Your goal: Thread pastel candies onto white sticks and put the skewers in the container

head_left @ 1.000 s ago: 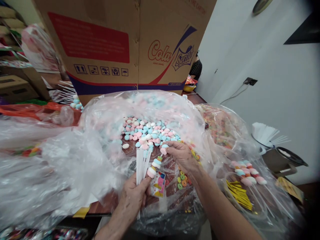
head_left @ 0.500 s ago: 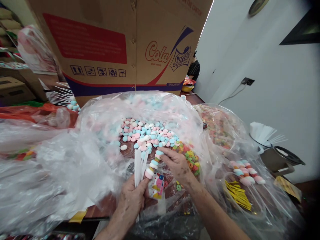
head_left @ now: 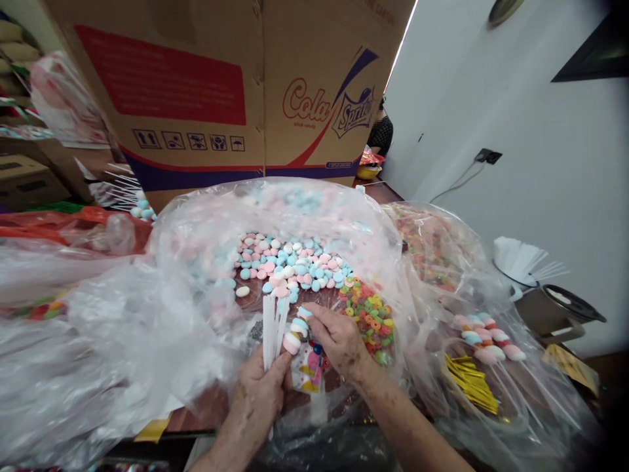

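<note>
My left hand (head_left: 256,393) is closed around a fan of flat white sticks (head_left: 269,331). By its thumb stands a candy skewer (head_left: 293,341), stacked with pink, white and pale blue pieces and a yellowish one between them. My right hand (head_left: 340,339) pinches the top of that stack; its fingertips partly cover the uppermost pieces. Just beyond both hands lies a pile of round pastel candies (head_left: 295,263). To the right of them are coloured ring gummies (head_left: 371,318). A bright printed packet (head_left: 309,377) rests below the skewer.
A large cardboard carton (head_left: 196,85) stands behind the plastic bag (head_left: 196,216) of candies. On the right are finished skewers (head_left: 486,337), yellow twist ties (head_left: 469,383), a grey jug (head_left: 555,314) and more white sticks (head_left: 521,259). Crumpled clear plastic (head_left: 122,347) covers the left. Another person (head_left: 381,134) is partly visible behind the carton.
My right hand has moved slightly down, toward my left hand, along the skewer. The stack of candies looks shorter and more pressed together. My left hand has barely moved.
</note>
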`<state>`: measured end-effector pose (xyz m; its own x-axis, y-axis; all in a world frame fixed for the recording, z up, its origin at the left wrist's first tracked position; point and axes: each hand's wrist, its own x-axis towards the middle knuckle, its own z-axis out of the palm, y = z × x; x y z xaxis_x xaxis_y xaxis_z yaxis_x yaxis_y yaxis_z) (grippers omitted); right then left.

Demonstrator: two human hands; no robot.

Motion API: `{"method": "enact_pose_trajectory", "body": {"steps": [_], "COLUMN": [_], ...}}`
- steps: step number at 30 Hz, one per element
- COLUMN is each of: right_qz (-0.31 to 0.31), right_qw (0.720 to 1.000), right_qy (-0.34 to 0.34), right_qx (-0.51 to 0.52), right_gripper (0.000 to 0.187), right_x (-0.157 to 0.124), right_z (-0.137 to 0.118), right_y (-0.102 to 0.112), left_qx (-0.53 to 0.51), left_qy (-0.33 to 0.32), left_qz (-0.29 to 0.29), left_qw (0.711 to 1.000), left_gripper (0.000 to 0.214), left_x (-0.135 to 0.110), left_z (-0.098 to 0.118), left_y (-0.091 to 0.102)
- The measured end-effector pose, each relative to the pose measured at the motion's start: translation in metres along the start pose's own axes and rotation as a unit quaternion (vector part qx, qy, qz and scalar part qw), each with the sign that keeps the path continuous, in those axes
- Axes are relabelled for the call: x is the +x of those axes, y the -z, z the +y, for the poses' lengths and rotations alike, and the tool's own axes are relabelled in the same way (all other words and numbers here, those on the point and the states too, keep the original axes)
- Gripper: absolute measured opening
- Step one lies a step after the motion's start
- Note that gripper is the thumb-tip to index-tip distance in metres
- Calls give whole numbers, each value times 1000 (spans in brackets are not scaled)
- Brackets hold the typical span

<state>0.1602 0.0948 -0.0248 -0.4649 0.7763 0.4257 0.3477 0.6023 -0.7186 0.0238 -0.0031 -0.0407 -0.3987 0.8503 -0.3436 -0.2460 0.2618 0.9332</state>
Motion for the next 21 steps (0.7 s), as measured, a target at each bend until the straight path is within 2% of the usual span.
{"method": "enact_pose_trajectory", "body": {"steps": [4, 7, 11, 14, 16, 18, 20, 21], "right_qz": [-6, 24, 48, 65, 81, 99, 138, 158], "right_qw": [999, 992, 963, 933, 914, 906, 907, 908], "right_qy": [3, -42, -128, -170, -192, -204, -198, -188], "right_qx": [51, 113, 234, 309, 349, 356, 346, 338], "right_gripper": [31, 37, 62, 66, 61, 47, 37, 34], "right_x": [-1, -3, -10, -13, -13, -10, -5, -2], "right_z": [-8, -10, -6, -10, -19, -30, -38, -41], "right_y": [0, -2, -12, -24, -29, -27, -14, -2], "left_qx": [-1, 0, -2, -23, -48, -78, -86, -94], "left_qy": [-8, -2, -1, 7, 25, 52, 95, 93], "left_qz": [-18, -32, -47, -65, -78, -84, -66, -33], "left_qw": [1000, 999, 999, 998, 996, 992, 990, 991], "left_gripper": [37, 41, 46, 52, 53, 51, 50, 52], "left_x": [-2, -2, 0, 0, -3, -5, -4, -2], "left_z": [4, 6, 1, -1, 1, 3, 2, 1], "left_y": [-1, 1, 4, 7, 10, 12, 14, 13]}}
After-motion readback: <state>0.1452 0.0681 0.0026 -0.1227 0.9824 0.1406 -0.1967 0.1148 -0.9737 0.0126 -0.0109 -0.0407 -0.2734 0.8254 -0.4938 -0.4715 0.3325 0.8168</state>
